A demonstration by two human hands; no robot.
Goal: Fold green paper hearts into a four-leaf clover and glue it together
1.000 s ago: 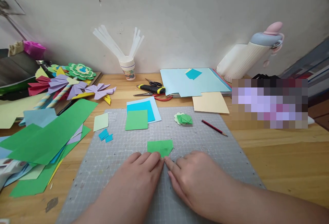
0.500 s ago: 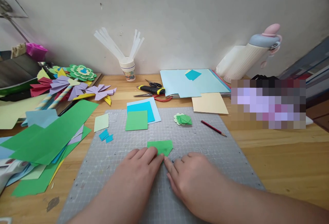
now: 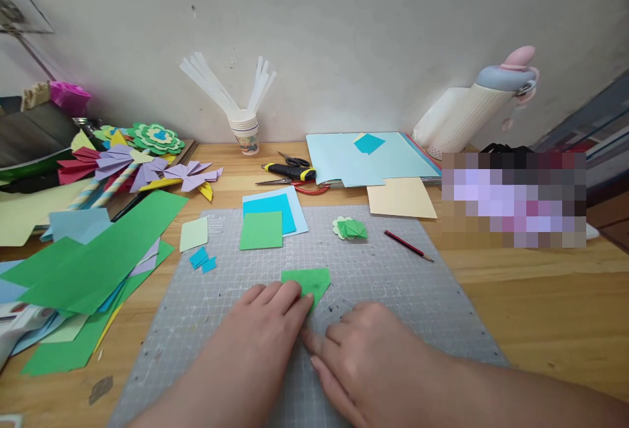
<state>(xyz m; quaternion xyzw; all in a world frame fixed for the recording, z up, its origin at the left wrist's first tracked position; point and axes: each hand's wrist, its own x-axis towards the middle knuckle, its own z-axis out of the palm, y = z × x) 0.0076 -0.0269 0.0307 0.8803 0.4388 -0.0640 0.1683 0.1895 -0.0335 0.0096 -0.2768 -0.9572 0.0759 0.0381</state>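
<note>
My right hand (image 3: 366, 349) has slid toward me, index extended, thumb apart; my left hand (image 3: 265, 323), fingers close together, presses the folded green paper (image 3: 314, 277) onto the grey gridded mat (image 3: 388, 277), apparently steadying it.

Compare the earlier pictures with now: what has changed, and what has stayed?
The right hand has drawn back toward the person and slightly left, baring more of the green paper's lower-right edge. The left hand stays on the paper; the pencil lies unmoved.
</note>
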